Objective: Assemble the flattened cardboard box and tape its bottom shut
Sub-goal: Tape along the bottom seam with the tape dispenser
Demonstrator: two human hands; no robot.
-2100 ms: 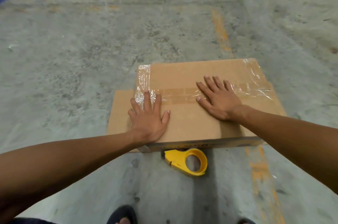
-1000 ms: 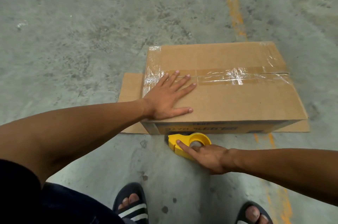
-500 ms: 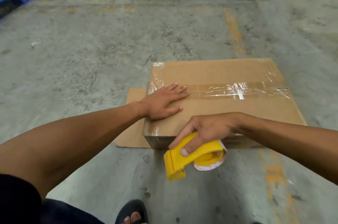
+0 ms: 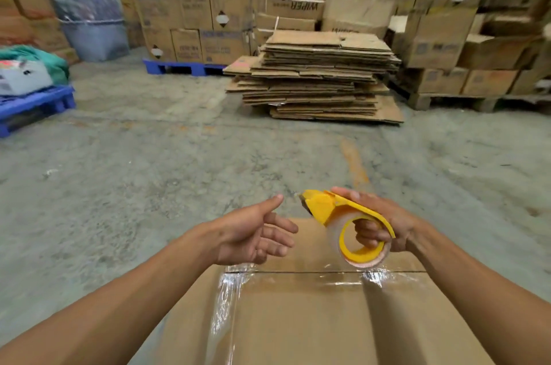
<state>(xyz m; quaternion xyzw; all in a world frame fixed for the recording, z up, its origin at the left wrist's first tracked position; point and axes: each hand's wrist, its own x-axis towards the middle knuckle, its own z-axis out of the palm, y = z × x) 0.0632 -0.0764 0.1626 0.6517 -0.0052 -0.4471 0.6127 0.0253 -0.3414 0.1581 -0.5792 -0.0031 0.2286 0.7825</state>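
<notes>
The brown cardboard box (image 4: 313,320) fills the lower middle of the view, standing on the concrete floor. Clear tape runs across its top seam and down its left edge. My right hand (image 4: 384,224) is raised above the box's far side, shut on the yellow tape dispenser (image 4: 343,218) with a roll of clear tape in it. My left hand (image 4: 253,233) hovers just left of the dispenser's nose, fingers apart, holding nothing.
A stack of flattened cardboard (image 4: 316,75) lies on the floor straight ahead. Behind it stand walls of stacked cartons (image 4: 208,1) on pallets. A blue pallet (image 4: 32,105) with bundles sits at the left, and a grey bin (image 4: 92,22) stands beyond it.
My right hand has lifted the tape dispenser from beside the box to above it. My left hand has come off the box top. The view has tilted up toward the far cartons.
</notes>
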